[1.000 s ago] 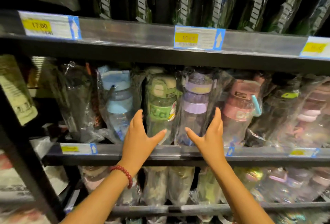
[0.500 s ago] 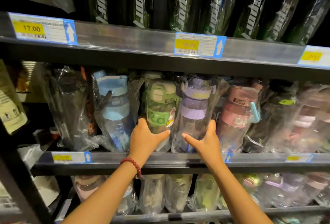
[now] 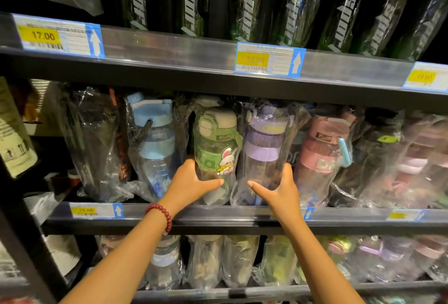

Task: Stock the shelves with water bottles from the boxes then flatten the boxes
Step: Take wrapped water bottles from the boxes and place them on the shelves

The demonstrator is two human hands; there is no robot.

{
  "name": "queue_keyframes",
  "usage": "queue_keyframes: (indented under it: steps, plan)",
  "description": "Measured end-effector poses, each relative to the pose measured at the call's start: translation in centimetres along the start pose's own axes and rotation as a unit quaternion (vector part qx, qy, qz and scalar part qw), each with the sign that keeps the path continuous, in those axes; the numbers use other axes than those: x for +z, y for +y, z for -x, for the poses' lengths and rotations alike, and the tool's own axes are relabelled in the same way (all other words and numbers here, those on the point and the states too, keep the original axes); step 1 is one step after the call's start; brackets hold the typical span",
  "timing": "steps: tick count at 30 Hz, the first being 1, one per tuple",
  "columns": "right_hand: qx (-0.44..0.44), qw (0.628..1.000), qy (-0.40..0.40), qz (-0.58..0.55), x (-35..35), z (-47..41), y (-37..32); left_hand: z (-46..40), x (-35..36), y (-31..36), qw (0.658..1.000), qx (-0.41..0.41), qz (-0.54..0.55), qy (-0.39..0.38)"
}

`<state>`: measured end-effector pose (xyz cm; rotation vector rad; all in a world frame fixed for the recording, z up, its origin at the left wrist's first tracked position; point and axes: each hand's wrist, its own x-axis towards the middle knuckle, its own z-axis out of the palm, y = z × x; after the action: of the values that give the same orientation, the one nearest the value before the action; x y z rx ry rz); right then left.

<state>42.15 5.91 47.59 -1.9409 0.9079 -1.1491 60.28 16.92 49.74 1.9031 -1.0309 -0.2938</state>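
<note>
So that they stand straight on the shelf, the green bottle is held in the left grip and the purple bottle, just beside it, in the right grip.

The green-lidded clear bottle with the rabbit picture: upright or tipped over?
Upright. The green-lidded clear bottle with the rabbit picture stands lid-up on the middle shelf, left hand gripping its lower body.

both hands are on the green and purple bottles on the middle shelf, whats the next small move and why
Probably push both bottles back and upright. The left hand holds the green bottle and the right hand holds the purple bottle. Both sit at the shelf edge, and the purple one leans slightly.
</note>
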Motion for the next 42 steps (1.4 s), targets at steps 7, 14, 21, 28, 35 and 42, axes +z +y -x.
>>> queue_keyframes:
  steps: [7,14,21,28,35,42]
  plan:
    - [-0.002,1.0,-0.014,-0.011,-0.2,0.1,0.1,1.0,0.5,-0.2,0.998,-0.002,0.068,-0.007]
    - [-0.009,1.0,0.028,0.011,0.3,0.4,0.4,2.9,3.0,1.7,0.979,0.057,0.107,0.165]
    - [0.0,0.998,0.05,0.023,0.6,0.1,0.6,1.7,4.0,3.5,0.973,0.01,0.068,0.221]
    - [-0.013,0.999,0.043,0.016,0.3,0.2,0.6,1.1,2.5,2.8,0.981,0.015,0.069,0.179]
    - [-0.007,1.0,0.013,-0.004,-0.4,0.2,0.4,0.7,0.5,2.7,0.988,0.029,0.135,0.073]
    - [0.012,1.0,-0.01,0.001,-0.2,0.1,0.4,1.2,0.7,2.4,0.997,0.002,0.056,0.05]
